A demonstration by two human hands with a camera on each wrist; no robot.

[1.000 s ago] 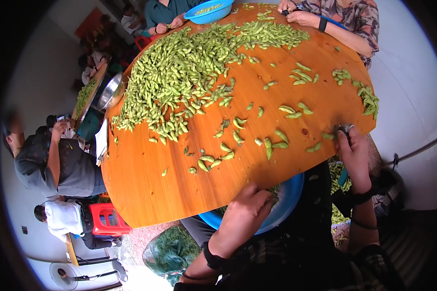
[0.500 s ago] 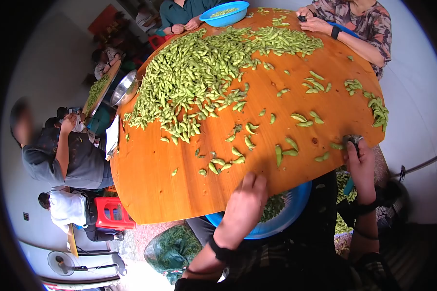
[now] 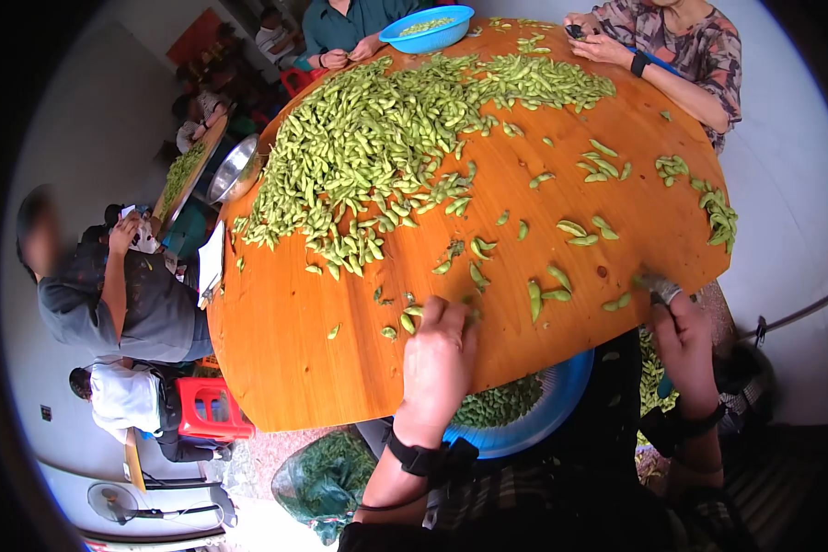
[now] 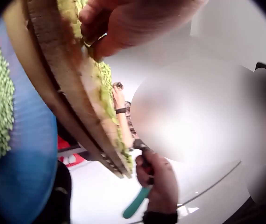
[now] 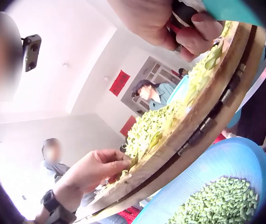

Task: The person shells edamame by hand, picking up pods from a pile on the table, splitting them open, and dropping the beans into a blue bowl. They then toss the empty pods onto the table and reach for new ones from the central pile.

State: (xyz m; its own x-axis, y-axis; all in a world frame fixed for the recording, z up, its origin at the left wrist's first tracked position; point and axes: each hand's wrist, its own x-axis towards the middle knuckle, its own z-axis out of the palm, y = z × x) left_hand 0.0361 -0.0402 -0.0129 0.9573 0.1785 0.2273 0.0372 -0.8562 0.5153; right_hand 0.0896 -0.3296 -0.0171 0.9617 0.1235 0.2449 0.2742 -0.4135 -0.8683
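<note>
My left hand (image 3: pixel 437 363) reaches onto the wooden table (image 3: pixel 313 386) near its front edge, beside a few loose green pods. Its thumb and fingers pinch a pod (image 5: pixel 134 161) at the tabletop in the right wrist view. My right hand (image 3: pixel 685 345) is over the table's right front edge, fingers curled round a dark tool; in the left wrist view a turquoise handle (image 4: pixel 136 203) sticks out below that hand (image 4: pixel 163 182). Under the edge, between my hands, a blue basin (image 3: pixel 570 396) holds shelled green beans (image 3: pixel 497 405).
A large heap of pods (image 3: pixel 359 147) covers the table's far left part, with scattered pods (image 3: pixel 580 230) towards the right. Two people sit across, one near a blue bowl (image 3: pixel 425 37). A metal bowl (image 3: pixel 235 169), a red stool (image 3: pixel 210 408) and a green net bag (image 3: pixel 322 478) are left.
My left hand has moved from above the basin up and left onto the loose pods. The right hand has shifted slightly, and its tool has turned.
</note>
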